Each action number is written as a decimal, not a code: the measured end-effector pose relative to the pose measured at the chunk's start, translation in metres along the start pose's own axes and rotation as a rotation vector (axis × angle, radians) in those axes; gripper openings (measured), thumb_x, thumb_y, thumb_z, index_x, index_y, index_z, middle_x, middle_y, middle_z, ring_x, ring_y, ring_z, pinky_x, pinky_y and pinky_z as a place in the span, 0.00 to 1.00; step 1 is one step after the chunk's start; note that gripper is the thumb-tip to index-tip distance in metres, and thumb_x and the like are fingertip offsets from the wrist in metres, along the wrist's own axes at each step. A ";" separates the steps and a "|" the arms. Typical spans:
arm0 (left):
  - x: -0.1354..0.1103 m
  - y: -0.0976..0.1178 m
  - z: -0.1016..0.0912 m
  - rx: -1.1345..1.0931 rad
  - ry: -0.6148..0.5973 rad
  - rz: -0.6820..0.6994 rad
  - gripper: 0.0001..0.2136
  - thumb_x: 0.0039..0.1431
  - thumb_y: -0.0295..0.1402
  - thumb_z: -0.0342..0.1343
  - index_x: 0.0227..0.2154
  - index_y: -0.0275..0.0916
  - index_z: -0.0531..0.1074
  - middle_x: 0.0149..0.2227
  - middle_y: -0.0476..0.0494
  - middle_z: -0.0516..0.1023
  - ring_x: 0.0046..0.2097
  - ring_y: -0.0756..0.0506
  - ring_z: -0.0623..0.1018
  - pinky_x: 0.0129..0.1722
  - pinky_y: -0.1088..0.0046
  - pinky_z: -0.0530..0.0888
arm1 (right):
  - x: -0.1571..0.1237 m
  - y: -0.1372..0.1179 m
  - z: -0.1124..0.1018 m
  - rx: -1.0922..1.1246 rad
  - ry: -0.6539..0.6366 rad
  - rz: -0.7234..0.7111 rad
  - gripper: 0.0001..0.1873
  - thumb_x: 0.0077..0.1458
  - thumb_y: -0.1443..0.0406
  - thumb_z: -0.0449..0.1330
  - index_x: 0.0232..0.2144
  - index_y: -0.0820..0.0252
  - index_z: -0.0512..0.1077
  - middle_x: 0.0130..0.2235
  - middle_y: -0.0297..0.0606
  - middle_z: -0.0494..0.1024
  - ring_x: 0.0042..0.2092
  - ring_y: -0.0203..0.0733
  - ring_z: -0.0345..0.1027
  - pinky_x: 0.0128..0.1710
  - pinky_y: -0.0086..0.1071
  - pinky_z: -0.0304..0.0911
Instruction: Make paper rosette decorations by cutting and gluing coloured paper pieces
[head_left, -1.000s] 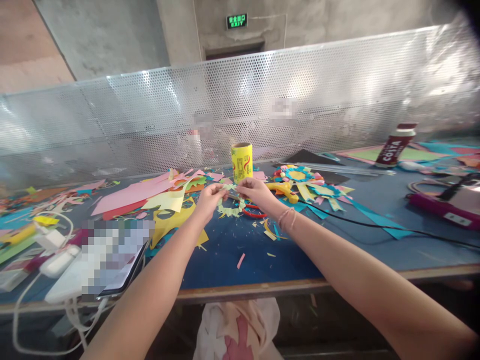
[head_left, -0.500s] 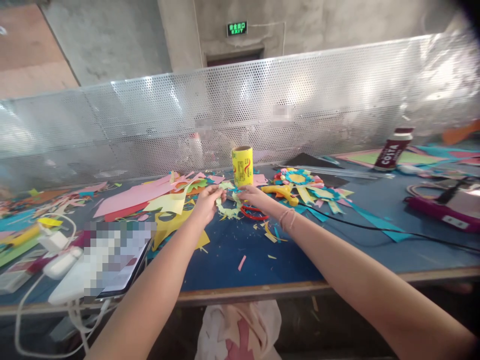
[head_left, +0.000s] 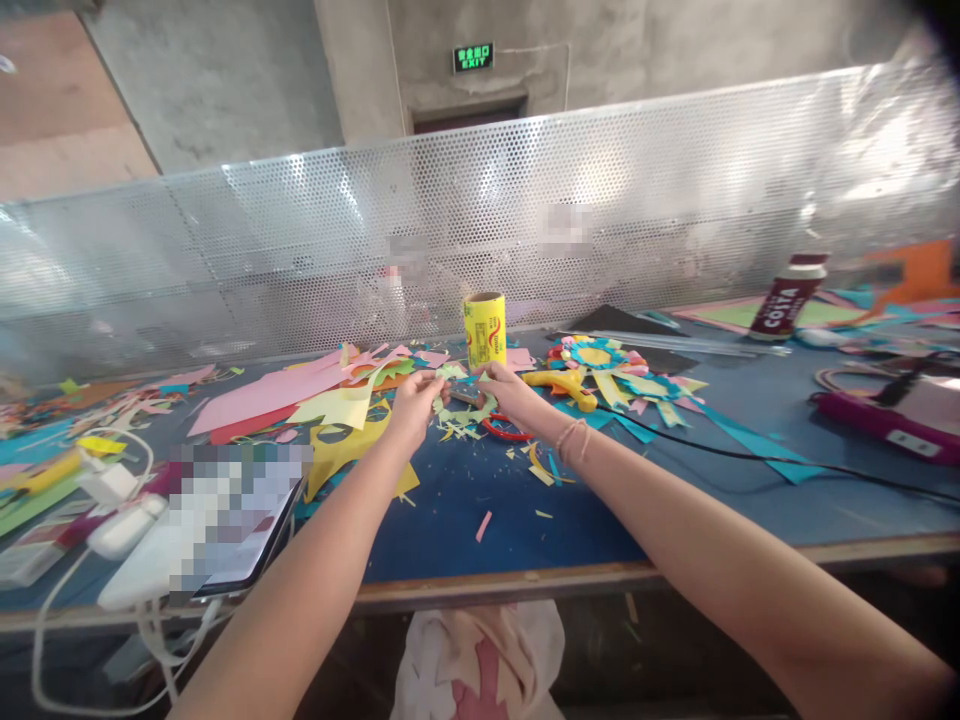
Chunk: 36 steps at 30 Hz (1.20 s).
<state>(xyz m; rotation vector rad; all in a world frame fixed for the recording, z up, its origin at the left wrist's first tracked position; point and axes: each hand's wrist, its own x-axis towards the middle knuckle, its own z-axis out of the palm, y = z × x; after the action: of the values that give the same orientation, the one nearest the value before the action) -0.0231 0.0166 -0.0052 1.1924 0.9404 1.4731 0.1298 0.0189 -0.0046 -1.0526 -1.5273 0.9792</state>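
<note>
Between my two hands is a strip of pale green paper point(head_left: 453, 412) with a ragged edge, bent into a ring shape. My left hand point(head_left: 418, 408) pinches its left side between thumb and fingers. At the right side, my right hand point(head_left: 511, 396) has its fingers curled in against the paper; its fingertips are partly hidden. Under that hand lies a red loop handle point(head_left: 507, 430), apparently of scissors. A yellow glue gun point(head_left: 564, 384) with a black cord lies just right of it. Behind my hands stands a yellow cardboard-cored roll point(head_left: 486, 330).
Paper sheets point(head_left: 274, 392) and a cut yellow sheet point(head_left: 346, 450) lie left. A phone point(head_left: 259, 520) and white cables sit front left. To the right are a paper flower wreath point(head_left: 596, 356), a Costa bottle point(head_left: 787, 298) and a purple power strip point(head_left: 885, 425). A perforated metal screen point(head_left: 300, 250) stands behind.
My right hand has lifted slightly and its fingers have curled in more. The right side of the green paper ring has shifted a little. My left hand stays nearly in place.
</note>
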 end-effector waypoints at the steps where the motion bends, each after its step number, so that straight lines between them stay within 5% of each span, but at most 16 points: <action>1: -0.001 0.001 0.000 0.028 -0.004 0.010 0.11 0.42 0.35 0.60 0.28 0.36 0.67 0.24 0.49 0.71 0.24 0.53 0.70 0.25 0.77 0.65 | -0.001 -0.001 0.001 -0.024 0.005 -0.014 0.08 0.47 0.65 0.51 0.33 0.59 0.63 0.21 0.26 0.63 0.23 0.30 0.59 0.24 0.25 0.55; 15: -0.008 0.005 0.007 0.089 -0.072 0.006 0.11 0.42 0.36 0.61 0.27 0.36 0.68 0.24 0.48 0.72 0.25 0.52 0.71 0.27 0.75 0.66 | 0.000 -0.004 -0.001 -0.261 0.064 -0.228 0.10 0.49 0.59 0.51 0.25 0.60 0.63 0.20 0.29 0.61 0.23 0.31 0.54 0.22 0.26 0.51; 36: -0.010 0.006 0.006 0.125 -0.146 0.012 0.12 0.42 0.38 0.60 0.29 0.35 0.69 0.26 0.46 0.73 0.25 0.52 0.71 0.21 0.79 0.60 | -0.008 -0.017 -0.004 -0.154 0.068 -0.141 0.09 0.46 0.60 0.55 0.23 0.61 0.63 0.19 0.27 0.59 0.21 0.29 0.51 0.21 0.26 0.49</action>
<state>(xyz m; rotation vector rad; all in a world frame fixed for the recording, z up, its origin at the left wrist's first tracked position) -0.0181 0.0054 0.0002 1.3794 0.9377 1.3320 0.1326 0.0062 0.0100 -1.0588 -1.6172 0.7307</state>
